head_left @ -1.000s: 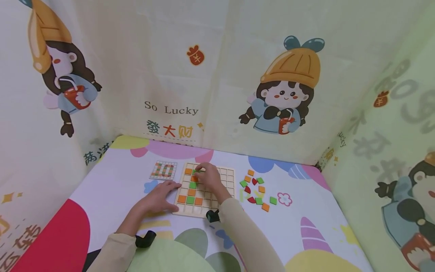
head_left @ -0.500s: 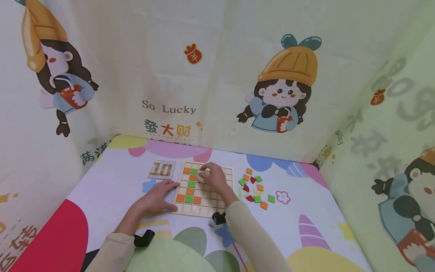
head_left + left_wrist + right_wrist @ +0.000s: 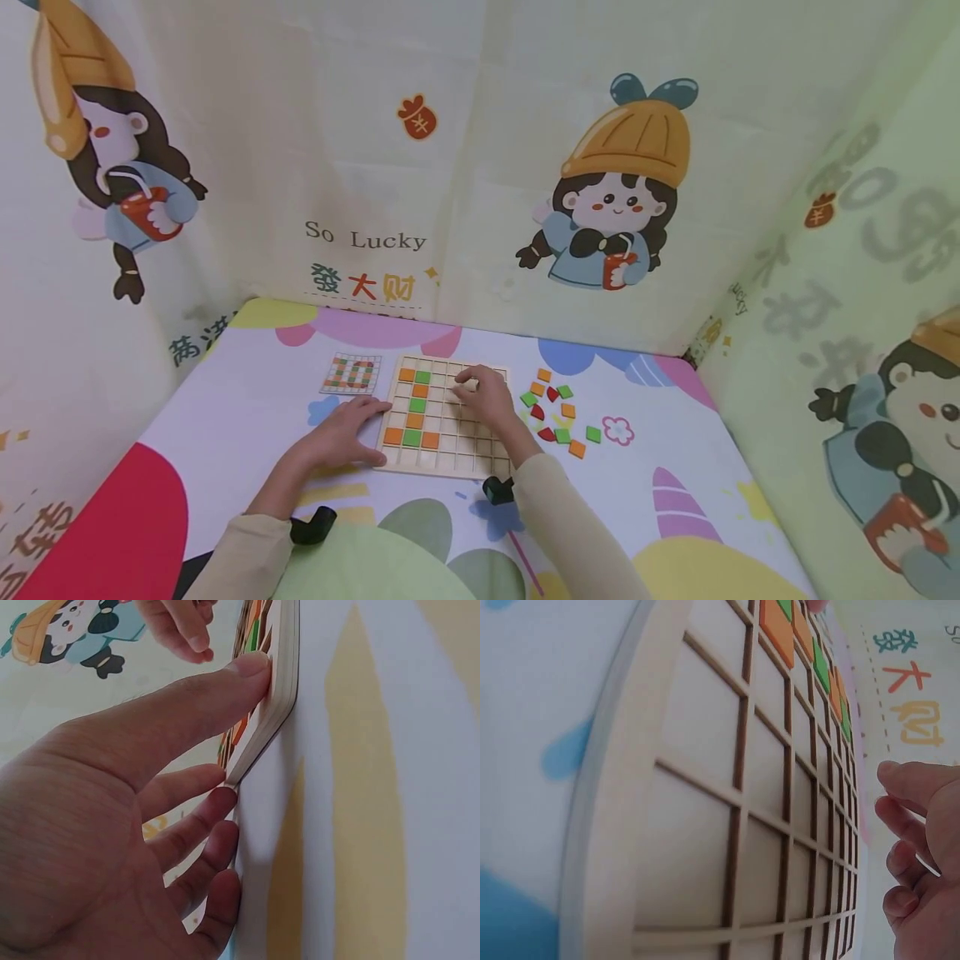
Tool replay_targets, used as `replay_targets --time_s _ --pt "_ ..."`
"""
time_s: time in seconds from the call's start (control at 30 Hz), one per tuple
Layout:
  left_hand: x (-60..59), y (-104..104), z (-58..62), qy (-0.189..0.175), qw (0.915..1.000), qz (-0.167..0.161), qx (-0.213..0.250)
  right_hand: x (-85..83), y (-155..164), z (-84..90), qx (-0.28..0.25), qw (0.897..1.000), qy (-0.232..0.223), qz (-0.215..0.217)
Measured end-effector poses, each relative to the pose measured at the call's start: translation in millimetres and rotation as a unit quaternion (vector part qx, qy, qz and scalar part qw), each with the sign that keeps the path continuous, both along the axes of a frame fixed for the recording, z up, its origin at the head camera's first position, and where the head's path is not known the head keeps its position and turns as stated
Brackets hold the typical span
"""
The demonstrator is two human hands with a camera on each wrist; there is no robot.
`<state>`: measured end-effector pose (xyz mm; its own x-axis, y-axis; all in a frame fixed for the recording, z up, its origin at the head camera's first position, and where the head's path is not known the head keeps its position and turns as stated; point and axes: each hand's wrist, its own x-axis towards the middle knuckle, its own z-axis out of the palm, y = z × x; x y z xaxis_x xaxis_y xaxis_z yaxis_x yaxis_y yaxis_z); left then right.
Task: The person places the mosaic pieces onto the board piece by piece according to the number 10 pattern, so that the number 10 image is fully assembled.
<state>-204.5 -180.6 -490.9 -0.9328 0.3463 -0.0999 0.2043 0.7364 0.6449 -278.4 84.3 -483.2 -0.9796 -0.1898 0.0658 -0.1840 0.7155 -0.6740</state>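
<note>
A wooden grid board (image 3: 459, 443) lies on the printed mat, with orange and green square tiles (image 3: 417, 406) set in its left columns. My left hand (image 3: 351, 427) rests flat on the mat. Its thumb (image 3: 238, 672) presses the board's edge (image 3: 279, 690) and its other fingers lie by the corner. Over the right part of the board hovers my right hand (image 3: 486, 398), fingers loosely curled and holding nothing. In the right wrist view those fingers (image 3: 911, 847) hang above empty cells of the board (image 3: 705, 802).
Several loose orange, green and red tiles (image 3: 558, 412) lie on the mat right of the board. A small pattern card (image 3: 351, 373) sits left of it. Cartoon-printed cloth walls (image 3: 480, 167) close in the back and both sides.
My right hand has drawn back from the tile column at the board's top left and moved right across the board, leaving a green tile there. My left hand has stayed put.
</note>
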Motion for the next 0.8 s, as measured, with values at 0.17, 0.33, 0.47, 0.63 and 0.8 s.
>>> replay_targets --time_s 0.17,0.33,0.47,0.63,0.8 --pt "-0.4 0.2 0.7 -0.002 1.0 0.0 0.002 2.9 9.7 -3.3 -0.004 1.0 -0.01 -0.016" --pt "-1.3 -0.7 -1.2 0.001 1.0 -0.003 0.0 2.9 20.2 -8.7 -0.003 1.0 0.0 -0.019" --pt "-1.8 -2.6 -2.9 0.007 1.0 -0.006 -0.001 3.8 28.9 -9.7 -0.022 1.0 0.003 -0.014" --pt "-2.5 -3.1 -3.9 0.01 0.9999 -0.005 -0.004 6.5 39.4 -8.0 -0.028 0.999 0.001 -0.028" --pt "-2.3 -1.6 -2.8 0.007 0.9999 -0.007 -0.001 10.2 54.1 -11.1 -0.017 0.998 -0.016 -0.063"
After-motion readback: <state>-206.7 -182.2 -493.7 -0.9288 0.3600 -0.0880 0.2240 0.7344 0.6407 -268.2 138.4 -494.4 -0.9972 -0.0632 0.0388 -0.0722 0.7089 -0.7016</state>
